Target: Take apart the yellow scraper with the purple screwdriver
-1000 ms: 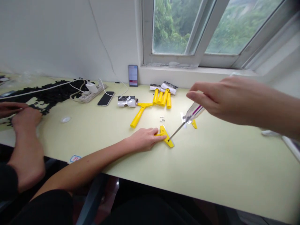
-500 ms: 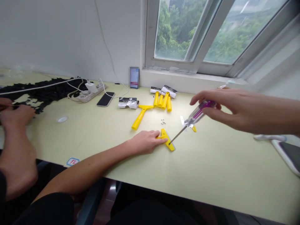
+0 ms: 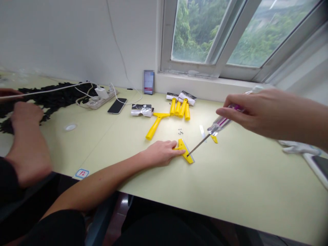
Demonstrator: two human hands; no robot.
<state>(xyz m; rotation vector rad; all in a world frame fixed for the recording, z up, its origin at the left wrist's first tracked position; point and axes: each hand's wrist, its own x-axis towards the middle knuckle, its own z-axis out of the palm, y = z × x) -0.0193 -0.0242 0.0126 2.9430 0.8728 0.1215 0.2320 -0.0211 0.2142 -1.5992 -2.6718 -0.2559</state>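
My left hand (image 3: 164, 152) is closed around the handle of a yellow scraper (image 3: 189, 158), pressing it to the table; its handle is mostly hidden under my fingers. A thin blade edge shows along the scraper's right side. My right hand (image 3: 258, 114) grips a screwdriver (image 3: 217, 125) with a clear and purple handle. The screwdriver slants down to the left, its tip at the scraper head. Several small screws (image 3: 180, 131) lie just beyond the scraper. A loose blade (image 3: 202, 132) and a yellow piece (image 3: 214, 139) lie behind the screwdriver shaft.
Another yellow scraper (image 3: 153, 128) lies beyond my left hand, near several yellow handles (image 3: 182, 108) and a folded package (image 3: 141, 110). A phone (image 3: 117, 106), power strip (image 3: 101, 99) and white disc (image 3: 71, 127) are leftward. A co-worker's hands are by black pieces (image 3: 56, 99).
The screwdriver handle and my right hand have shifted slightly right, while the tip stays at the scraper head. My left hand keeps its hold. The co-worker's hands have moved, and the view has shifted slightly.
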